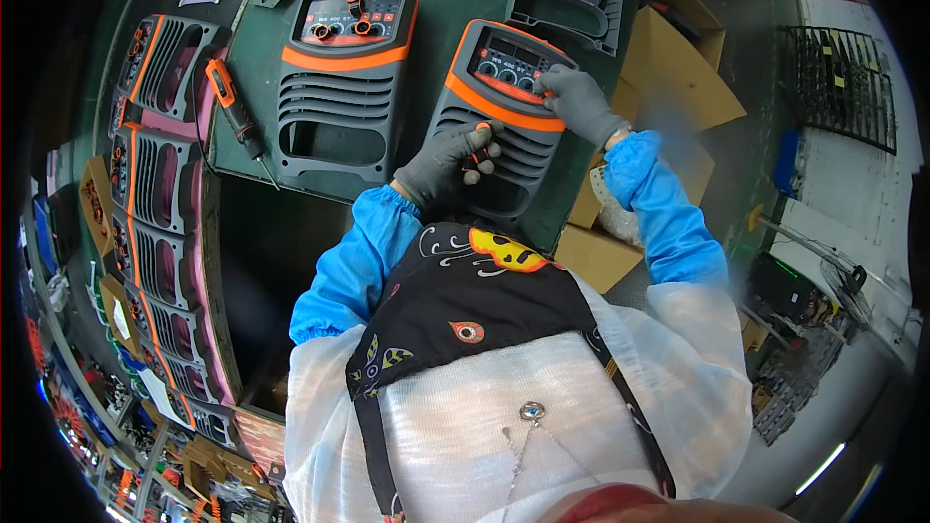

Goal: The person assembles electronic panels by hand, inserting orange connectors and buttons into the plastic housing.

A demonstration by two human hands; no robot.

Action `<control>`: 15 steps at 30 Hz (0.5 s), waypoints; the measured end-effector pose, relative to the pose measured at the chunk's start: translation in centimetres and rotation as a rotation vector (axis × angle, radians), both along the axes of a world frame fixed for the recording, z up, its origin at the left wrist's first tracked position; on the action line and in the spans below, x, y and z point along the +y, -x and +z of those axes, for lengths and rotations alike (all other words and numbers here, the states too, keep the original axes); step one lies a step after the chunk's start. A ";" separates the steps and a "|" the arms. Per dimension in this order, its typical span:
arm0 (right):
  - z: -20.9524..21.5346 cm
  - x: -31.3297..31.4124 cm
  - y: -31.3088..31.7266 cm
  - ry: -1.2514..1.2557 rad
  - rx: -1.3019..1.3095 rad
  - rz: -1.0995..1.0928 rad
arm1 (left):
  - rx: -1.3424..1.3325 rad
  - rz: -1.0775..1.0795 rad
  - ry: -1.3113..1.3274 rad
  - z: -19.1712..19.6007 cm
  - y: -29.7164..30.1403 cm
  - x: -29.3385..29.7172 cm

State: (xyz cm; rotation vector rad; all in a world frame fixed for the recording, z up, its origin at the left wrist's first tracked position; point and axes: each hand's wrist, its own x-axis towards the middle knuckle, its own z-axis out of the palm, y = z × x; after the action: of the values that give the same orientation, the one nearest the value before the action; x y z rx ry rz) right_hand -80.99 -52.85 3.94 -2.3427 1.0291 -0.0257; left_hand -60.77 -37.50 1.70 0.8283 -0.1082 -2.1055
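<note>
Right hand [575, 102] nearest the dials [507, 76], its grip's closure I can't tell; left hand [448, 163], lower, curled round small orange-black parts [482, 127]; panel [506, 114] lengthwise away from the apron.

a grey-and-orange panel [519, 114] is lying face-up on a green bench [444, 0]. a small orange piece [482, 126] is being held over the panel.

The gray-gloved left hand [448, 163] curls its fingers inward near the table's [441, 0] near edge. The right hand [581, 105], gloved alike, reaches farther out by the right edge, fingers bent leftward (a bare strip of wrist [617, 138] shows). Both forearms [668, 208] are blue-sleeved.
</note>
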 end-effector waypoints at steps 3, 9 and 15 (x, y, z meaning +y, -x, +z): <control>-0.5 -0.1 0.0 0.046 -0.016 0.020 | -0.018 -0.009 0.000 0.0 -0.1 0.0; -0.5 -0.1 -0.2 0.105 0.025 0.071 | -0.029 -0.022 0.051 0.2 -0.4 0.2; 2.7 6.0 -2.0 0.419 -0.085 0.056 | -0.076 -0.028 0.133 -0.6 -0.1 0.5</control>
State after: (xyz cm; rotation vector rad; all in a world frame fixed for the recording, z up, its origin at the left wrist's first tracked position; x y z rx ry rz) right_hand -79.04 -46.87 6.63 -2.7158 0.9907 -0.3479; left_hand -60.70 -37.00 1.10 0.8303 -0.2989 -2.0689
